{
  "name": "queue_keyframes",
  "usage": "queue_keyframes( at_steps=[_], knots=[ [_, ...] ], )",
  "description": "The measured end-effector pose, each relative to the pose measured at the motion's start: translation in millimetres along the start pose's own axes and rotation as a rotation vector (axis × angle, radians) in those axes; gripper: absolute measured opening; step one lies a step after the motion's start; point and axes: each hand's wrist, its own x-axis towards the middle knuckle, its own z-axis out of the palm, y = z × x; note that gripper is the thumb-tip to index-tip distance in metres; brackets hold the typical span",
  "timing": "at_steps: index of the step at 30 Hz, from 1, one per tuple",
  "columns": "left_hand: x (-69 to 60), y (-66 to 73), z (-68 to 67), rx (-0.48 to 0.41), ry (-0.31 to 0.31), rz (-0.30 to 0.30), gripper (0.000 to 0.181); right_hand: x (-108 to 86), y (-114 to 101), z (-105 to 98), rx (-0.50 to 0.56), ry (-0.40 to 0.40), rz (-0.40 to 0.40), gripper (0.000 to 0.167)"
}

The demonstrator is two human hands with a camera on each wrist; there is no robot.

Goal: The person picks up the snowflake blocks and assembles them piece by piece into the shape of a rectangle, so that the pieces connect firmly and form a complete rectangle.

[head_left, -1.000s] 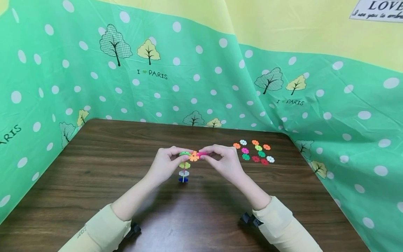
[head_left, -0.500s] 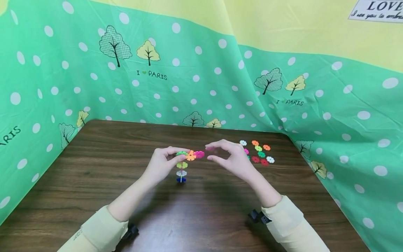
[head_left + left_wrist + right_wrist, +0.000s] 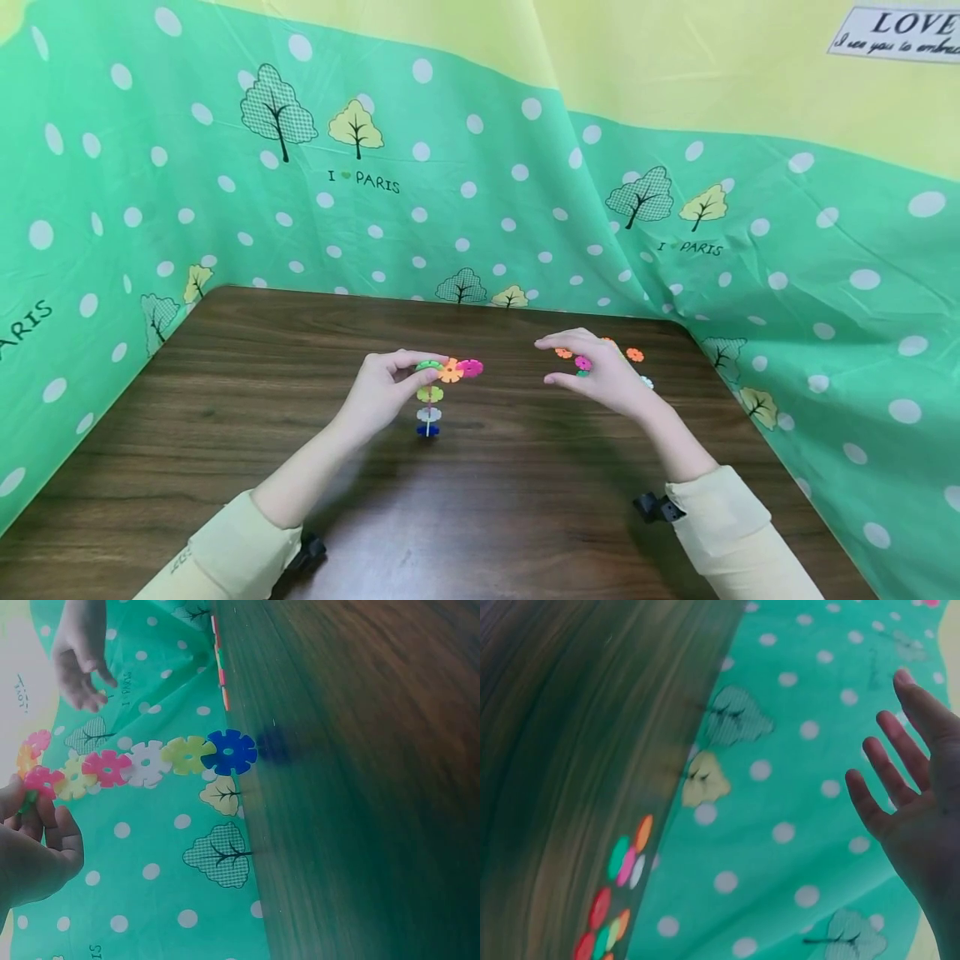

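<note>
My left hand pinches a green flower-shaped disc at the top of a chain of interlocking discs. An orange disc and a pink disc stick out to the right of it. Below hang more linked discs, seen best in the left wrist view: pink, yellow, a white disc and, lowest, a blue disc. Whether the blue one touches the table I cannot tell. My right hand holds nothing; its fingers and thumb are spread apart, above and in front of the loose discs.
Loose discs lie flat at the table's back right, partly hidden by the right hand, among them an orange disc and a red disc. The dark wooden table ends at a green dotted curtain.
My right hand has let go of the pink disc at the chain's end and moved right to the loose discs. The left hand keeps its hold and has shifted slightly left with the chain.
</note>
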Motion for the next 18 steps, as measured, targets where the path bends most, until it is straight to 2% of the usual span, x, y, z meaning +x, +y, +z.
queue_keyframes(
  at_steps=[8,15,18],
  knots=[
    [0.6,-2.9,-1.6,0.010,0.000,-0.009,0.021,-17.2,36,-7,-0.088,-0.112,0.010,0.059],
    [8.4,-28.4,-2.0,-0.006,0.010,-0.010,0.024,-33.6,69,-8,-0.125,-0.177,0.103,0.057],
    [8.8,-32.0,-2.9,-0.006,0.012,-0.007,0.024,-39.5,81,-7,-0.137,-0.182,0.128,0.053]
  ],
)
